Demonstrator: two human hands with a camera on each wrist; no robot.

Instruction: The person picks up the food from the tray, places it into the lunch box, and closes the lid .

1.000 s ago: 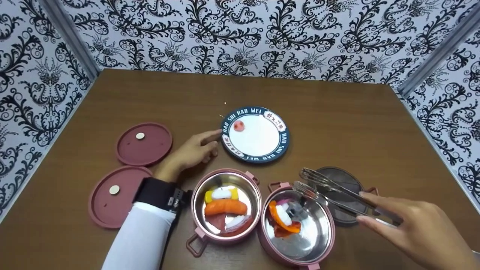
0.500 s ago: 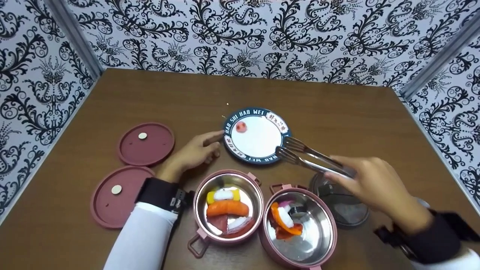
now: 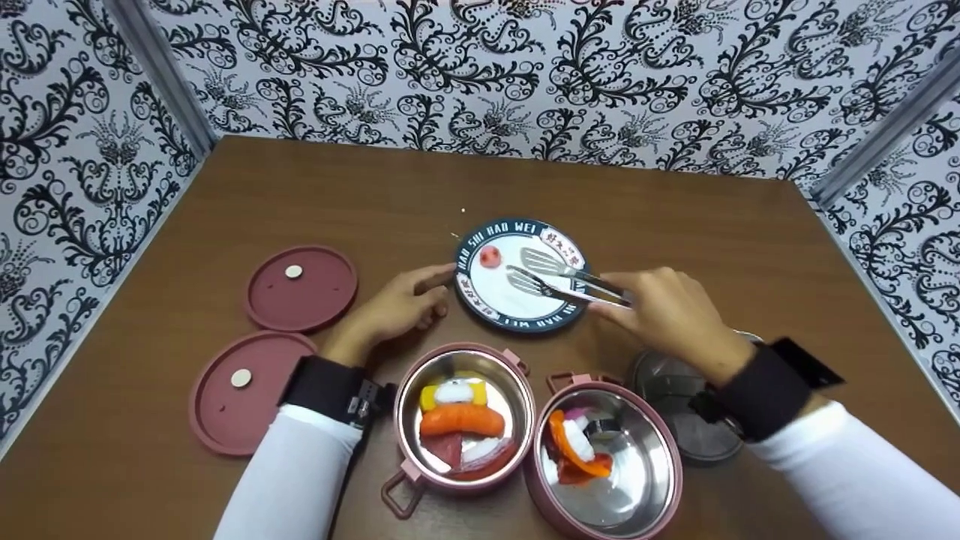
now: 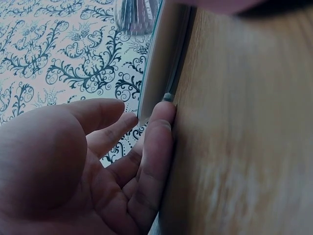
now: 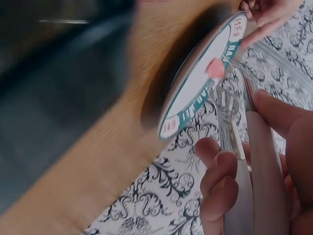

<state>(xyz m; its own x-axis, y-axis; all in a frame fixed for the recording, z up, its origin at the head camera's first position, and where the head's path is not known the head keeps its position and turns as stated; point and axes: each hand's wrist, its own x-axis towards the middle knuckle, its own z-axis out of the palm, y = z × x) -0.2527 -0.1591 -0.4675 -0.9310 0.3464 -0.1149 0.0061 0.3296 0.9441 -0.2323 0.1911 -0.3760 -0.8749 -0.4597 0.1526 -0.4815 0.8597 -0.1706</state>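
Observation:
My right hand grips metal tongs, whose slotted ends hang apart over the plate. Just left of those ends, on the plate, lies a small round pink piece of food; the right wrist view also has this pink piece beyond the tong tips. My left hand rests at the plate's left side, index finger stretched to its dark blue rim. In the left wrist view, fingertips touch the plate's edge, the thumb standing apart from it.
Nearer me stand two pink-rimmed steel pots: the left pot holds corn, an orange sausage-shaped piece and meat-like pieces, the right pot orange and white pieces. Two dark pink lids lie left. A dark transparent lid lies under my right forearm.
My right hand has carried the tongs from above the right pot, leftward and away from me, to over the plate. The left hand stays at the rim.

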